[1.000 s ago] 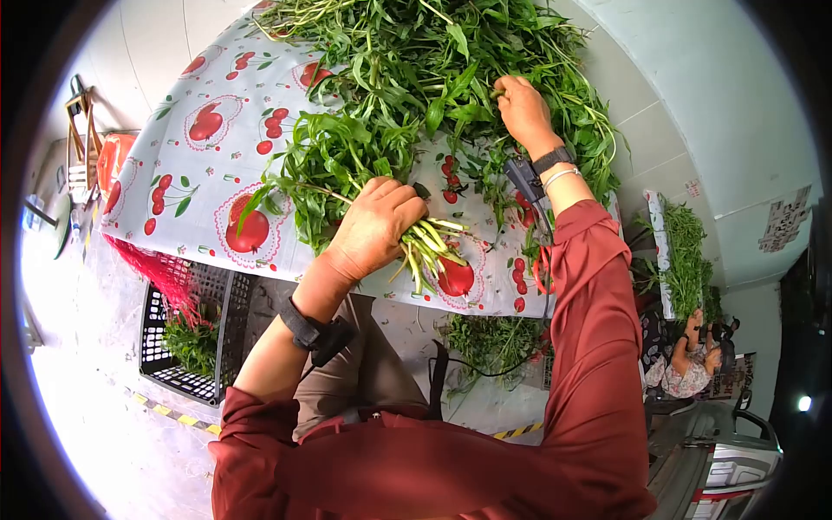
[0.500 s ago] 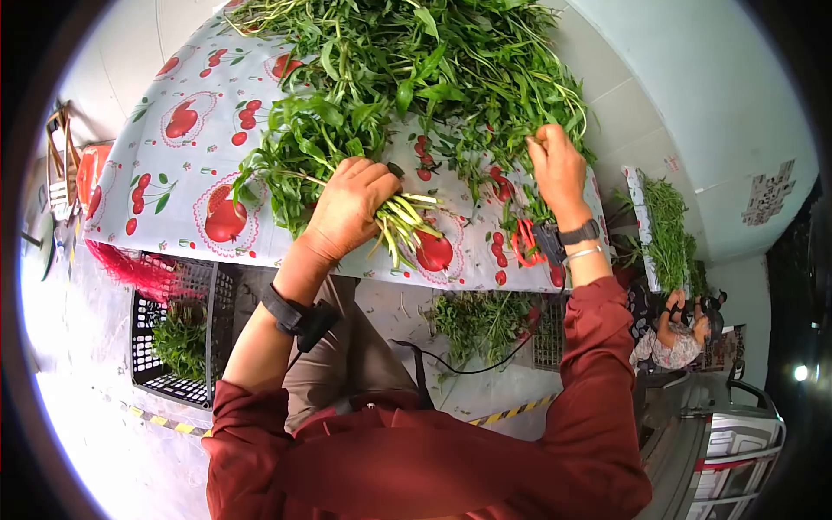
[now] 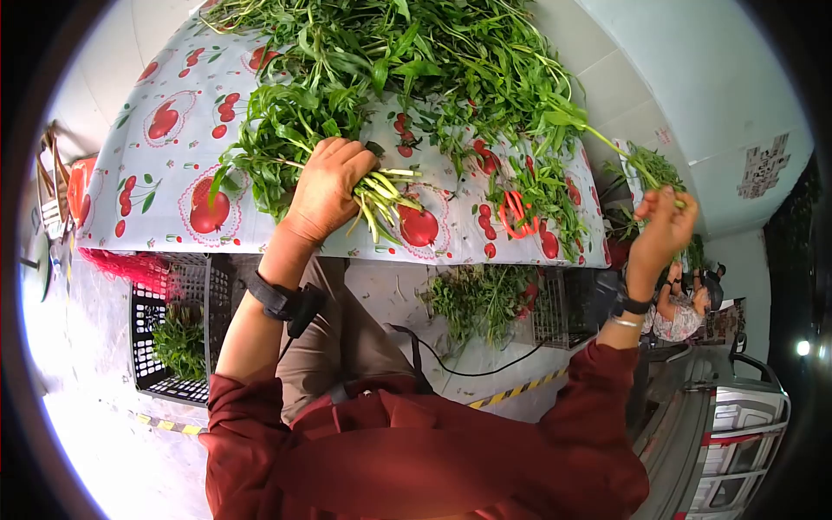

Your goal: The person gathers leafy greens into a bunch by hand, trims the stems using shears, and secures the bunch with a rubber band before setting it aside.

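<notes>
My left hand (image 3: 329, 182) is wrapped round a bunch of leafy green stems (image 3: 379, 198) above the table. The cut-looking ends point right and the leaves spread out to the left. Off the table's right edge, my right hand (image 3: 666, 224) pinches one long green stem (image 3: 608, 142) by its lower end. That stem's leafy tip reaches back to the large heap of greens (image 3: 416, 65). Red-handled scissors (image 3: 518, 215) lie on the tablecloth among loose leaves; greens partly hide them.
The table wears a fruit-printed tablecloth (image 3: 286, 238). Below left stands a black crate (image 3: 173, 381) with greens inside and red netting (image 3: 130, 270) at its top. More greens (image 3: 481, 308) lie under the table beside another crate (image 3: 563, 308). Another person (image 3: 680, 316) sits far right.
My right hand has moved right and toward me, away from the heap, drawing out a single stem. My left hand still grips the bunch. The view has shifted slightly.
</notes>
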`<move>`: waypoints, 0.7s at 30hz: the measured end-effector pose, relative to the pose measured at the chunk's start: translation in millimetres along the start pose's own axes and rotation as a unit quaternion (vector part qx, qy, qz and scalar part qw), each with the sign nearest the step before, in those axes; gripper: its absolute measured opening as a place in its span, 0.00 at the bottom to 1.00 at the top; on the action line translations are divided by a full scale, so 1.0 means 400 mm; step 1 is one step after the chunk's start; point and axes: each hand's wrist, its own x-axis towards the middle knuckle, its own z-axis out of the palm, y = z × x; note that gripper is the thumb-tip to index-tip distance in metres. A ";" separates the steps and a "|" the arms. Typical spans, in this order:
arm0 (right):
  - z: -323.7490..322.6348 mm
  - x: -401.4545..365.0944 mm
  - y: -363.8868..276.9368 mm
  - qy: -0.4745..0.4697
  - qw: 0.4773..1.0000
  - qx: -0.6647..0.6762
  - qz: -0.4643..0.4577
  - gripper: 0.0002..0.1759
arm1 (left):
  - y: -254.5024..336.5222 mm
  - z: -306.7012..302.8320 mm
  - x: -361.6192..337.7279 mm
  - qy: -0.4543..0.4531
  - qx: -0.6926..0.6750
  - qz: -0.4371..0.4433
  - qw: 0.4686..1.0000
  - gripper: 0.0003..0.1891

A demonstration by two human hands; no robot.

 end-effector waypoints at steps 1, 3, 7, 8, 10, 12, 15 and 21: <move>-0.020 -0.004 -0.015 0.019 1.000 0.018 -0.003 0.08 | 0.001 0.000 0.000 0.000 0.000 -0.002 1.000 0.12; -0.049 -0.016 -0.053 0.040 0.999 0.027 0.003 0.08 | 0.000 0.000 0.000 0.003 -0.002 0.003 1.000 0.12; -0.129 -0.026 -0.098 0.082 0.995 0.058 0.005 0.08 | 0.000 0.000 0.000 0.006 0.000 0.005 1.000 0.12; -0.147 -0.026 -0.108 0.106 0.992 0.071 0.005 0.09 | 0.000 -0.001 0.000 0.005 -0.002 0.006 1.000 0.12; -0.168 -0.032 -0.134 0.136 0.988 0.074 0.002 0.09 | 0.000 -0.001 0.001 0.003 -0.005 0.006 1.000 0.12; -0.184 -0.034 -0.164 0.177 0.979 0.098 0.009 0.10 | 0.000 -0.002 0.001 0.004 -0.004 0.007 1.000 0.12; -0.209 -0.035 -0.193 0.157 0.982 0.097 -0.031 0.10 | 0.001 -0.003 0.001 0.003 -0.005 0.005 1.000 0.12; -0.279 -0.020 -0.238 0.138 0.983 0.098 -0.073 0.12 | -0.004 0.004 0.000 0.015 0.002 0.004 1.000 0.12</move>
